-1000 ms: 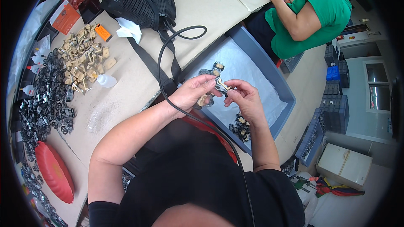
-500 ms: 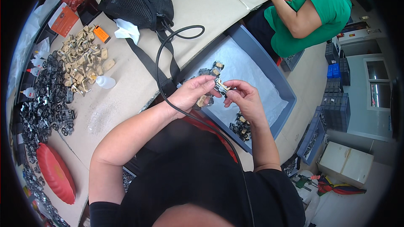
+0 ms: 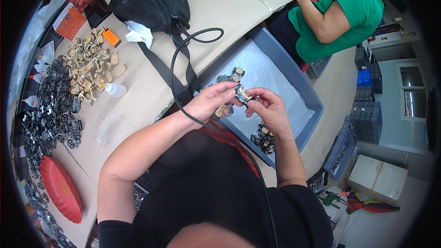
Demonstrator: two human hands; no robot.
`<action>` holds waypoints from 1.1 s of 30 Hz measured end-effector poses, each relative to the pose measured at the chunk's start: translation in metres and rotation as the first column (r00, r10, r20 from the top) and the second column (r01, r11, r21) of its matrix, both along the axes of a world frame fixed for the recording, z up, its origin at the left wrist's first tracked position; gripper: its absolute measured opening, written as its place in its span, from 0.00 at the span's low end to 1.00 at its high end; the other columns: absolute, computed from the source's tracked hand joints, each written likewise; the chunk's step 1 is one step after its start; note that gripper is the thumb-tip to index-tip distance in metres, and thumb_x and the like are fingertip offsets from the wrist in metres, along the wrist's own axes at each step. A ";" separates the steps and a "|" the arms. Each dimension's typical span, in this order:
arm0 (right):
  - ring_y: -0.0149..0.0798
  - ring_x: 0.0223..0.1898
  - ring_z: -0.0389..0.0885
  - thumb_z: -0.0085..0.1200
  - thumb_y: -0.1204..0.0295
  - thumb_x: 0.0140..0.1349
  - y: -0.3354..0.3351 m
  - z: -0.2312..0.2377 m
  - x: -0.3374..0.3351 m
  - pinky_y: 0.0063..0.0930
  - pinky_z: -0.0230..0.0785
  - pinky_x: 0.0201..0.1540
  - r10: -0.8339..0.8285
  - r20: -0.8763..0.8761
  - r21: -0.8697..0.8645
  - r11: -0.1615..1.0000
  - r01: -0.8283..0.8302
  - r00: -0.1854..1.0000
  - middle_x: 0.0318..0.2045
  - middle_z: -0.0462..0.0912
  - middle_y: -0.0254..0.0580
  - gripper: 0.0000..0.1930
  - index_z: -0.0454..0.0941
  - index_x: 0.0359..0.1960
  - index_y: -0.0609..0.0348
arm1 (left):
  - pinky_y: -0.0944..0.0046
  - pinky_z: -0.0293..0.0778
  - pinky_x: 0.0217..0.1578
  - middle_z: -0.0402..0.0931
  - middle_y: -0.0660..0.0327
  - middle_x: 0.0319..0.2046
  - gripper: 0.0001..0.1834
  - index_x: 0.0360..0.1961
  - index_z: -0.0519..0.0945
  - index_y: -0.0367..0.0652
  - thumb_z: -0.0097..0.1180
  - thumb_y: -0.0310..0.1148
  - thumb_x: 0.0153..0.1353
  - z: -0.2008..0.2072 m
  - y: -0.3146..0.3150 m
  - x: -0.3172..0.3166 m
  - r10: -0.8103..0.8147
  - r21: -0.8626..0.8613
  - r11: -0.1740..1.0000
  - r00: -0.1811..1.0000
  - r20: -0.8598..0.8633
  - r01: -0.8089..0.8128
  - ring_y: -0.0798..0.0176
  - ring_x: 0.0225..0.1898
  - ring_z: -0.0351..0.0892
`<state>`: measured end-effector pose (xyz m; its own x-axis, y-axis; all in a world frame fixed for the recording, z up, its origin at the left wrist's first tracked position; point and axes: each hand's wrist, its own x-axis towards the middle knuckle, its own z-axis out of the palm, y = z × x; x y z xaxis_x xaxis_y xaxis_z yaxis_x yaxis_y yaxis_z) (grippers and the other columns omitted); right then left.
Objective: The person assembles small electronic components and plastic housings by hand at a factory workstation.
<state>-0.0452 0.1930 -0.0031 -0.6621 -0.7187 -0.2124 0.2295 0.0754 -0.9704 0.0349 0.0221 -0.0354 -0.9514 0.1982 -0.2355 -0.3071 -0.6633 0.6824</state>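
Note:
Over a grey-blue bin [image 3: 308, 95] lined with white sheeting, I hold a small black-and-tan toy car [image 3: 242, 95] between both hands. My left hand [image 3: 212, 100] pinches one end with thumb and fingers. The other end sits in the fingertips of my right hand [image 3: 268, 107]. Similar toy cars [image 3: 262, 138] lie in the bin near my right wrist, and another car [image 3: 237, 74] lies just beyond my left fingers. A few more are partly hidden under my left hand.
On the table to the left are tan plastic parts [image 3: 87, 62], black wheeled chassis [image 3: 53, 105], a white bottle [image 3: 115, 90] and a red dish [image 3: 61, 189]. A black mesh bag [image 3: 149, 3] stands beyond, its cable crossing my left forearm. A person in green [image 3: 340, 23] works at far right.
The toy car has turned slightly between my fingers, while both hands stay almost in place. The co-worker's hands have shifted a little.

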 end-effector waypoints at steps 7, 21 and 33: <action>0.29 0.24 0.75 0.54 0.77 0.51 0.000 0.000 0.000 0.21 0.71 0.28 0.008 -0.009 -0.008 1.000 -0.008 1.000 0.26 0.76 0.39 0.14 0.71 0.40 0.67 | 0.78 0.62 0.26 0.72 0.61 0.32 0.19 0.49 0.66 0.41 0.45 0.39 0.60 0.000 -0.001 0.000 -0.009 -0.013 1.000 1.000 -0.023 0.009 0.77 0.27 0.65; 0.27 0.25 0.74 0.53 0.76 0.52 -0.007 0.003 -0.001 0.19 0.69 0.29 -0.007 -0.012 -0.031 1.000 0.006 1.000 0.26 0.75 0.38 0.13 0.71 0.40 0.66 | 0.78 0.63 0.25 0.72 0.62 0.32 0.19 0.50 0.65 0.43 0.44 0.39 0.60 -0.001 -0.003 -0.002 0.020 -0.012 1.000 1.000 -0.016 -0.020 0.77 0.24 0.64; 0.27 0.24 0.75 0.51 0.75 0.54 -0.012 0.008 0.002 0.19 0.70 0.27 -0.001 -0.004 -0.028 1.000 0.001 1.000 0.28 0.74 0.39 0.13 0.70 0.41 0.67 | 0.79 0.64 0.23 0.71 0.64 0.26 0.16 0.47 0.67 0.43 0.43 0.40 0.61 -0.001 -0.004 -0.004 0.048 0.008 0.999 0.998 -0.037 -0.048 0.77 0.22 0.66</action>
<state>-0.0432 0.1813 0.0052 -0.6636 -0.7236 -0.1896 0.2260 0.0477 -0.9730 0.0309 0.0177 -0.0360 -0.9679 0.1538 -0.1987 -0.2495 -0.6813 0.6881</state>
